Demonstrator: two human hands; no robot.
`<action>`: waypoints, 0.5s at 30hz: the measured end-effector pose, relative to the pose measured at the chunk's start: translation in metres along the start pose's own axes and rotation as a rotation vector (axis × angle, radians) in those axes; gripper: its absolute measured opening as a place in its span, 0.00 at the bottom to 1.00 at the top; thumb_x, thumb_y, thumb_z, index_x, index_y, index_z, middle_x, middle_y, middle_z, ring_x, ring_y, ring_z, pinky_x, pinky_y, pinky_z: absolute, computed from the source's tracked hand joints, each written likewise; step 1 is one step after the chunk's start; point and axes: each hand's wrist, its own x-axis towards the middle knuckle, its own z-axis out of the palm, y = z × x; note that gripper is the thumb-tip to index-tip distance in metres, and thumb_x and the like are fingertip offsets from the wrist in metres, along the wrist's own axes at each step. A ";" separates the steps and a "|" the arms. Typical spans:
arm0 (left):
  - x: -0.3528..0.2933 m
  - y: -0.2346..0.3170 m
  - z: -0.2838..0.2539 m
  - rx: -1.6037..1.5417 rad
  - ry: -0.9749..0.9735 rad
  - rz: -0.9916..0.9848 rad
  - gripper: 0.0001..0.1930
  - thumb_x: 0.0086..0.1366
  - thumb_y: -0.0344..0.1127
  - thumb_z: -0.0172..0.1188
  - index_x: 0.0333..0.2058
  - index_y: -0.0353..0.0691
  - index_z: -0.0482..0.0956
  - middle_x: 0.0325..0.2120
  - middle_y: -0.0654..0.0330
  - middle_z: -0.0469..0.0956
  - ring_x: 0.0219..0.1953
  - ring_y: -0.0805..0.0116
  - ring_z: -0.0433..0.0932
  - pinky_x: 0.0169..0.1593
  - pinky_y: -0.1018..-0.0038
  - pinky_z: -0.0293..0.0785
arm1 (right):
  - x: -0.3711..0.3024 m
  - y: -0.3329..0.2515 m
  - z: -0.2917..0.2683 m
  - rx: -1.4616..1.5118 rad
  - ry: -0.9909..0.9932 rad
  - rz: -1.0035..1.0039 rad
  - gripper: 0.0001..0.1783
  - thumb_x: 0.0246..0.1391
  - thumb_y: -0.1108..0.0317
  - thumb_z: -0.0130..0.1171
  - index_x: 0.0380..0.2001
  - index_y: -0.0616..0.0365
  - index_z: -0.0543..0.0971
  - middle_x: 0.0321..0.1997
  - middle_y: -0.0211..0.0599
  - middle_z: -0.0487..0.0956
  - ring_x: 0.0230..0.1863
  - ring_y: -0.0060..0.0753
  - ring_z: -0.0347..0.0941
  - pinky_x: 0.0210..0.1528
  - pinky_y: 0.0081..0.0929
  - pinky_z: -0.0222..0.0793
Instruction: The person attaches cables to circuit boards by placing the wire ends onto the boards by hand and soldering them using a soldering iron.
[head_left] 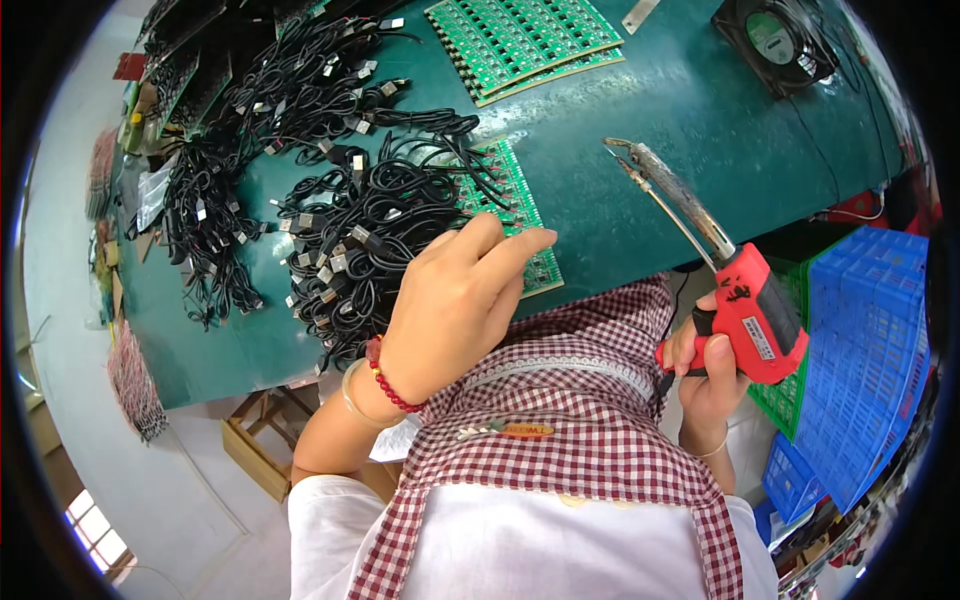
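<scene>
My right hand (708,368) is wrapped round the red handle of a soldering gun (750,315), its long metal barrel and thin feed tube pointing up and left over the table. My left hand (462,295) is over the near edge of a green circuit board panel (518,190); its index finger is stretched out to the right, the other fingertips are partly hidden, and nothing shows in it. Black USB cables (370,215) lie bunched just left of that hand. Several cable ends rest across the board panel.
Stacked green board panels (530,40) lie at the back of the green table (600,110). More black cables (205,220) are piled at the left. A black fan (775,45) stands at the back right. Blue plastic baskets (860,340) stand at my right, beside a green one (785,400).
</scene>
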 end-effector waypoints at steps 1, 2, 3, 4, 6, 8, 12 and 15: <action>0.001 0.001 0.001 -0.018 -0.018 -0.007 0.15 0.52 0.22 0.56 0.40 0.41 0.76 0.24 0.58 0.67 0.24 0.59 0.70 0.28 0.67 0.68 | 0.000 0.000 0.001 -0.001 0.001 0.002 0.22 0.60 0.55 0.47 0.45 0.66 0.64 0.14 0.32 0.64 0.13 0.21 0.58 0.18 0.21 0.60; 0.001 0.001 0.002 -0.036 -0.036 -0.014 0.16 0.51 0.22 0.56 0.41 0.41 0.76 0.24 0.58 0.67 0.23 0.59 0.70 0.28 0.67 0.68 | 0.000 0.000 0.001 0.005 -0.007 0.002 0.22 0.60 0.55 0.47 0.45 0.66 0.64 0.14 0.32 0.64 0.13 0.21 0.58 0.18 0.21 0.60; 0.002 0.001 0.003 -0.039 -0.035 -0.015 0.16 0.51 0.22 0.57 0.40 0.41 0.76 0.24 0.57 0.67 0.24 0.59 0.70 0.28 0.68 0.68 | -0.001 0.000 0.001 0.011 -0.011 0.002 0.22 0.60 0.55 0.47 0.45 0.66 0.64 0.14 0.32 0.64 0.13 0.21 0.58 0.18 0.21 0.60; 0.003 0.000 0.004 -0.042 -0.037 -0.014 0.16 0.51 0.22 0.57 0.40 0.41 0.76 0.24 0.57 0.67 0.24 0.59 0.70 0.28 0.68 0.68 | -0.001 0.000 0.001 0.008 -0.008 0.003 0.22 0.60 0.55 0.47 0.45 0.66 0.64 0.14 0.32 0.64 0.13 0.21 0.58 0.18 0.21 0.60; 0.004 0.000 0.005 -0.084 -0.011 -0.037 0.15 0.52 0.23 0.57 0.39 0.41 0.76 0.24 0.58 0.68 0.24 0.59 0.70 0.28 0.67 0.68 | -0.002 0.000 -0.001 0.011 -0.018 -0.002 0.22 0.60 0.55 0.47 0.45 0.66 0.64 0.14 0.32 0.64 0.13 0.21 0.58 0.18 0.21 0.60; 0.004 -0.001 0.007 -0.059 -0.011 -0.025 0.14 0.52 0.23 0.57 0.39 0.42 0.76 0.24 0.58 0.68 0.24 0.59 0.70 0.28 0.67 0.68 | -0.003 0.001 -0.002 0.012 -0.002 0.005 0.22 0.60 0.55 0.47 0.45 0.66 0.64 0.14 0.32 0.64 0.13 0.21 0.58 0.18 0.21 0.60; 0.002 -0.005 0.010 0.007 0.022 0.003 0.13 0.51 0.22 0.57 0.36 0.41 0.78 0.21 0.59 0.66 0.22 0.62 0.69 0.25 0.69 0.66 | -0.004 0.000 -0.002 0.008 0.010 0.013 0.22 0.60 0.56 0.47 0.45 0.66 0.64 0.14 0.32 0.65 0.13 0.21 0.58 0.18 0.21 0.60; 0.002 0.000 0.010 0.019 0.032 -0.076 0.12 0.51 0.22 0.57 0.35 0.42 0.78 0.21 0.60 0.65 0.22 0.62 0.69 0.25 0.69 0.66 | -0.003 0.001 -0.001 0.010 0.000 0.016 0.22 0.60 0.55 0.47 0.46 0.66 0.64 0.14 0.32 0.65 0.13 0.21 0.58 0.18 0.21 0.60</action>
